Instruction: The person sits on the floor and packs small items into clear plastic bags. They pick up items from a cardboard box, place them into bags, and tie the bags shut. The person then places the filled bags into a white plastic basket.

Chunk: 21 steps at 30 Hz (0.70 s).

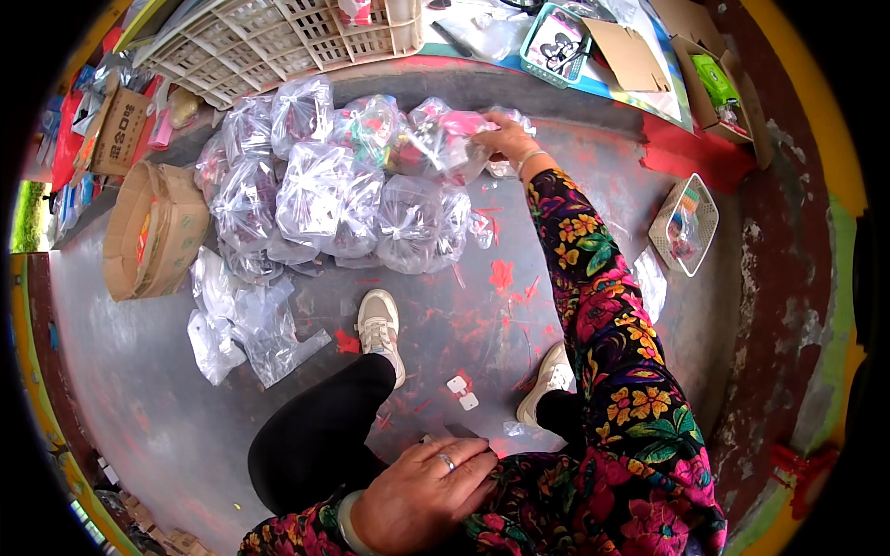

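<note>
My right hand reaches far out to the right end of a pile of tied clear plastic bags. Its fingers are closed on a clear plastic bag with pink, red and yellow contents, which I cannot make out. My left hand, a ring on one finger, lies across my lap. Its fingers rest flat and close together, with nothing visible in them. Beside those fingers is a small dark edge I cannot identify. Flat loose plastic bags lie on the floor in front of the pile.
An open cardboard box stands left of the pile, and a large cream plastic crate behind it. To the right sits a small white basket. A green basket stands at the back. Small white cards lie between my feet.
</note>
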Tool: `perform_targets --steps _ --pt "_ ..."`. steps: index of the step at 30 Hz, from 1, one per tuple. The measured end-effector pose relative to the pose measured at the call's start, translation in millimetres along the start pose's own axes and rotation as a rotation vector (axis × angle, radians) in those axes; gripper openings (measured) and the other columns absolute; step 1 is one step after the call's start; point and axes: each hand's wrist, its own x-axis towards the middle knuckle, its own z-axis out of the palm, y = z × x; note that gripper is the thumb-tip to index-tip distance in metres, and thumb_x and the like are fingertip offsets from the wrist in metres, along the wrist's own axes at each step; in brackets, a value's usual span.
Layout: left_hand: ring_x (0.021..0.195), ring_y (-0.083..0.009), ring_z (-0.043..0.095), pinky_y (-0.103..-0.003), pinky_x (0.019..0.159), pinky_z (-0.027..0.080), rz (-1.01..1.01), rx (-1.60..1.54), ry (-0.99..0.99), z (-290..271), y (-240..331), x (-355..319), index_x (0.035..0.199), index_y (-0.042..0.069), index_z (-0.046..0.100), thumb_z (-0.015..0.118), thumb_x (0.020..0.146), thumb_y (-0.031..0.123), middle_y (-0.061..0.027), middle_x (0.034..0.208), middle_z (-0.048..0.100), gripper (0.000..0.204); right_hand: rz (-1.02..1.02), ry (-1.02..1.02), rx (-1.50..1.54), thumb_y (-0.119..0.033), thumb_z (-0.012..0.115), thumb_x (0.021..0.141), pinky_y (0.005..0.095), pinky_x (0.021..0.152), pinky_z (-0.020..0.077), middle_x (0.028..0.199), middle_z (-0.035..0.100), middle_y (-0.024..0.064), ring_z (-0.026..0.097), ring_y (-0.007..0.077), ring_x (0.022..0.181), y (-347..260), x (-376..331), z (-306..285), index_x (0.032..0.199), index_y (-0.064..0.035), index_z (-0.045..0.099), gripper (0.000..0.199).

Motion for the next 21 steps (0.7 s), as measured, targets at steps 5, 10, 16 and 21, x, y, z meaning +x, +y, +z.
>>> perform_targets --steps 5,10,16,21 --pt "0.090 -0.0219 0.056 -0.030 0.080 0.044 0.002 -0.050 0.039 1.4 1.2 -6.8 0.091 0.001 0.057 0.065 0.068 0.012 -0.0105 0.095 0.057 0.027 -0.039 0.026 0.653 -0.011 0.066 0.070 0.0318 0.050 0.0457 0.081 0.055 0.0051 0.055 0.0178 0.067 16.5 -4.1 -7.1 0.104 -0.0138 0.044 0.041" --pt "0.090 -0.0224 0.056 -0.031 0.080 0.044 -0.012 -0.070 0.016 -0.4 2.0 -6.7 0.093 0.001 0.057 0.065 0.068 0.012 -0.0106 0.096 0.057 0.028 0.111 0.068 0.971 -0.004 0.060 0.073 0.0327 0.050 0.0492 0.075 0.054 0.0096 0.055 0.0211 0.059 42.7 18.1 63.1 0.093 -0.0040 0.046 0.025" --pt "0.091 -0.0222 0.056 -0.030 0.080 0.044 -0.029 -0.054 -0.003 -2.9 -0.9 -8.5 0.093 0.002 0.057 0.065 0.068 0.013 -0.0104 0.096 0.057 0.029 0.301 0.144 0.561 -0.005 0.054 0.077 0.0319 0.056 0.0503 0.077 0.058 0.0129 0.058 0.0235 0.062 43.9 21.9 106.3 0.086 0.0042 0.052 0.013" --pt "0.091 -0.0245 0.055 -0.033 0.081 0.043 -0.018 -0.104 0.028 -2.5 1.0 -9.9 0.092 0.000 0.057 0.062 0.068 0.011 -0.0115 0.096 0.056 0.027 0.354 0.114 0.284 -0.008 0.052 0.078 0.0304 0.056 0.0492 0.077 0.058 0.0100 0.058 0.0211 0.064 53.2 20.5 88.6 0.086 0.0017 0.054 0.013"
